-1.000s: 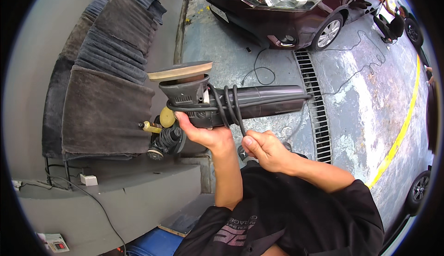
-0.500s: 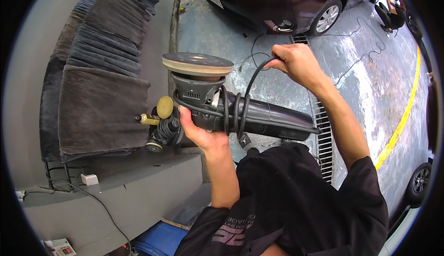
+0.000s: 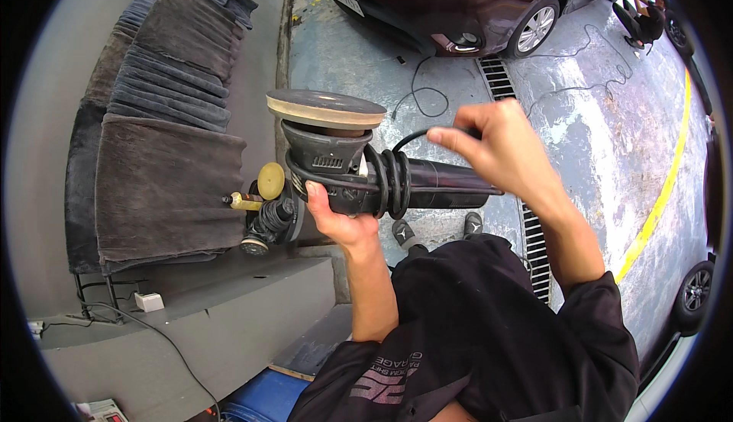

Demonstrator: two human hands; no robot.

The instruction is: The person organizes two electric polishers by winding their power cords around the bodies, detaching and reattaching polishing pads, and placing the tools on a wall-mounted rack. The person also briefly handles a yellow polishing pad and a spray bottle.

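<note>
A black polisher [image 3: 343, 170] with a round backing pad [image 3: 327, 109] facing up lies across my left hand [image 3: 343, 222]. That hand is closed round the polisher's body near its head, with the thumb on the near side. Several loops of black power cord [image 3: 392, 185] wrap the body and the start of the long handle [image 3: 447, 184]. My right hand [image 3: 496, 147] is closed on the cord's free end, above the handle. The cord runs from the loops up to its fingers.
Dark towels [image 3: 172, 189] hang on a rack at the left. Beside them sit smaller polishers [image 3: 271, 220] on a grey ledge [image 3: 206, 330]. A dark car [image 3: 443, 14] stands ahead. A floor grate [image 3: 537, 250] and a loose cable [image 3: 420, 94] lie on the ground; another person [image 3: 641, 21] crouches far right.
My right hand has come down and nearer the handle with the cord. The loops now sit closer together round the polisher, and less cord stands free above it.
</note>
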